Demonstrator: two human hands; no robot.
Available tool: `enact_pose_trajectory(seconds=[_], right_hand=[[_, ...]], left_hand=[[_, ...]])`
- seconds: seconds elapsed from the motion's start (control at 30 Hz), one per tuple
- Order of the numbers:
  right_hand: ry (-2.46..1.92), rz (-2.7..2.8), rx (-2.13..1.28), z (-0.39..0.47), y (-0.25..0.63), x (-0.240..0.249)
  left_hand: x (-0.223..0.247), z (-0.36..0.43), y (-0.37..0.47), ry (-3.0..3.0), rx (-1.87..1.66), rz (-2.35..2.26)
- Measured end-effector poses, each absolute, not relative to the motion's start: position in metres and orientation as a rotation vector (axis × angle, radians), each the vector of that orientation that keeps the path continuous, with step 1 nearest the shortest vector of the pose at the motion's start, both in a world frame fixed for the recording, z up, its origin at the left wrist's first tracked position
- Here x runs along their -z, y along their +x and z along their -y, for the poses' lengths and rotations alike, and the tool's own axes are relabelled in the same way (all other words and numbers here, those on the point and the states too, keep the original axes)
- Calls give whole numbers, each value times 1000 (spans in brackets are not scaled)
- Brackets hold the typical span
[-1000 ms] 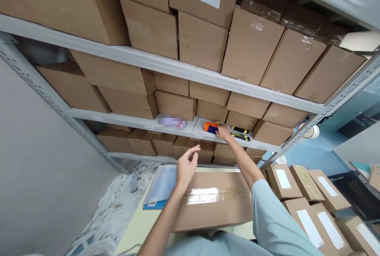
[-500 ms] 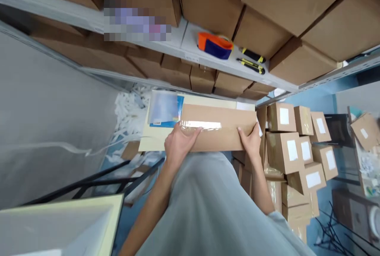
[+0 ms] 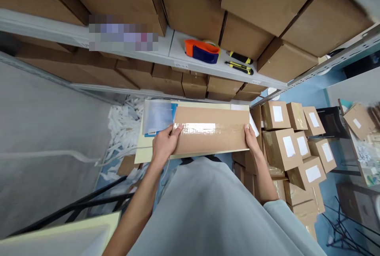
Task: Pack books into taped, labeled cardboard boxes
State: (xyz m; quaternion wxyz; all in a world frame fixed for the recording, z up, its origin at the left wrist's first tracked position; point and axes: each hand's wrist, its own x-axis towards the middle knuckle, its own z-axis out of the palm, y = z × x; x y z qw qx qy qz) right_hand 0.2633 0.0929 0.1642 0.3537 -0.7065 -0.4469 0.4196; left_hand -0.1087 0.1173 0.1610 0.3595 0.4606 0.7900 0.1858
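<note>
A long cardboard box (image 3: 210, 139) with clear tape along its upper face lies level in front of me, over a pale yellow board (image 3: 139, 154). My left hand (image 3: 165, 142) grips its left end, the thumb on top near the tape. At the other end my right hand (image 3: 251, 136) holds the right edge, thumb also on top. Fingers of both hands are partly hidden under or behind the box. A clear plastic sleeve (image 3: 157, 115) with a blue sheet (image 3: 173, 110) lies on the board, left of the box.
Shelving with large cartons (image 3: 190, 2) rises ahead. An orange and blue tape dispenser (image 3: 202, 51) and two utility knives (image 3: 240, 67) lie on the shelf. Labelled boxes (image 3: 283, 149) are stacked at right. White paper scraps (image 3: 123, 123) cover the floor at left.
The thumbs have shifted outward to the box's ends, and the tape strip now shows along more of its length. The view has tilted slightly upward, and both hands still hold the box.
</note>
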Motion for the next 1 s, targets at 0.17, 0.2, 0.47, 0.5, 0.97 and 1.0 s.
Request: enact_pose_trajectory(seconds=[0.17,0.2,0.47,0.5,0.97,1.0], right_hand=[[-1723,1151,-957,-77,249,-212],[-1690,1158,-925,-74,248,-220],[-1705,1269,-816,-46,264,-173],[-1751,1256,-840,-42,265,-155],[-2047,1169,-934,-51,295,-56],[-2059,1220,-908,-68,296,-60]], left_hand=[[-188,-106,-131,1246,-818,-1909],[-190,-101,-135,1248,-902,-1828],[-123,-75,-139,1176,-894,-1900],[-110,-72,-135,1154,-846,-1953],[-50,-122,-140,974,-600,-1894],[-52,-141,-137,962,-649,-1902]])
